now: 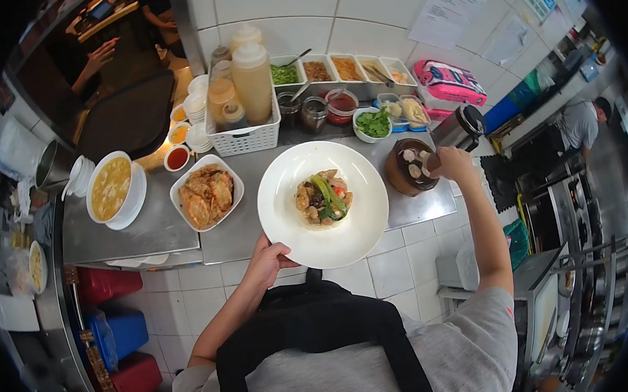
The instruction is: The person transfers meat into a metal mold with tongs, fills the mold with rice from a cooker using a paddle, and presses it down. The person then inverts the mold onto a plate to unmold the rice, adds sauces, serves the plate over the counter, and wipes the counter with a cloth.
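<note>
My left hand (266, 263) grips the near-left rim of a wide white plate (276, 230), thumb on top. In the plate's middle sits a mound of food (323, 201) with pale chunks, dark pieces and a green leafy stalk. My right hand (453, 164) is closed at the right rim of a round brown steamer basket (398, 180), its fingertips partly hidden. Several dumplings (414, 162) lie inside the basket. Left of the plate stand a square white bowl (175, 197) of fried food and a white bowl (142, 188) of yellow soup.
Behind the plate are a white basket (242, 144) of squeeze bottles, sauce jars (314, 112), a bowl of green leaves (373, 124) and a row of topping containers (346, 68). A black-lidded canister (460, 124) stands beyond my right hand. A person (583, 125) works at far right.
</note>
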`<state>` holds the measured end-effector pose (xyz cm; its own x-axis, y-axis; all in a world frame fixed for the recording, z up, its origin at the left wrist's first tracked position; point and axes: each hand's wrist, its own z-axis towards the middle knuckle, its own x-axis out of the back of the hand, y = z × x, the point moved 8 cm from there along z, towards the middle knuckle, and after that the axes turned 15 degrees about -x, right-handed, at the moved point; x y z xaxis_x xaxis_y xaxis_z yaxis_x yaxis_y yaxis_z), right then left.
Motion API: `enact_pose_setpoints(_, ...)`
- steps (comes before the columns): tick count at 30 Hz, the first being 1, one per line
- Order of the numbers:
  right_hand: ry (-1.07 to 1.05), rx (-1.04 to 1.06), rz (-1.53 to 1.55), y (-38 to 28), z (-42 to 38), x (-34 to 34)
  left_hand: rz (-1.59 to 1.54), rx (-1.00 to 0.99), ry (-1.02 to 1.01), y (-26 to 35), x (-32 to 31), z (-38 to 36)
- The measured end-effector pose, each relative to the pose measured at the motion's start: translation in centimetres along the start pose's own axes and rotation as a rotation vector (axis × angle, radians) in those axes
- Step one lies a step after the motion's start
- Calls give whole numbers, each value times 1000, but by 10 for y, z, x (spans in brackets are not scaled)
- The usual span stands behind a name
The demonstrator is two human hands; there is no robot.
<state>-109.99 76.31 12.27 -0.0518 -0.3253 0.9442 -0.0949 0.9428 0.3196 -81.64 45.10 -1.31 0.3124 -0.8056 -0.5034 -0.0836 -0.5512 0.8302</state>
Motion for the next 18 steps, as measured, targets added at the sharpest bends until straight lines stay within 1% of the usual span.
enact_pose_setpoints(1, 2, 18, 0, -4, -2, 2, -9, -4, 6, 1, 1, -2)
enact_pose_setpoints(3, -15, 42, 124, -9, 1, 8, -27, 1, 27, -2, 8, -5)
enact_pose_setpoints(4, -20, 91, 316, -13, 0, 19, -44, 11, 31, -4, 11, -6)
enact_pose_setpoints(5, -99, 144, 438, -23, 9, 23, -52, -10, 64, -1, 15, -8)
enact_pose_setpoints(7, -409, 303, 1060, -57, 9, 35, -70, -27, 48, 0, 18, -13)
enact_pose_setpoints(8, -418, 333, 1051, -78, 12, 41, -68, -37, 48, 1, 20, -15)
enact_pose_setpoints(10, -215, 490, 1473, -119, 18, 84, -63, -45, 59, -5, 29, -17)
enact_pose_setpoints(11, -114, 508, 1658, -144, 2, 112, -53, -40, 44, -7, 31, -19)
enact_pose_setpoints(12, 38, 504, 1722, -163, 6, 123, -56, -47, 55, -6, 33, -21)
enact_pose_setpoints(13, 38, 566, 1845, -189, 6, 135, -52, -56, 51, -6, 34, -25)
enact_pose_setpoints(14, 16, 570, 1880, -215, 19, 134, -47, -65, 47, -5, 35, -27)
enact_pose_setpoints(16, 62, 629, 1801, -263, 14, 147, -57, -43, 56, -11, 39, -33)
enact_pose_setpoints(17, 51, 715, 1767, -287, 9, 150, -61, -19, 53, -14, 41, -34)
enact_pose_setpoints(18, 45, 701, 1666, -306, 6, 147, -63, -21, 56, -15, 42, -35)
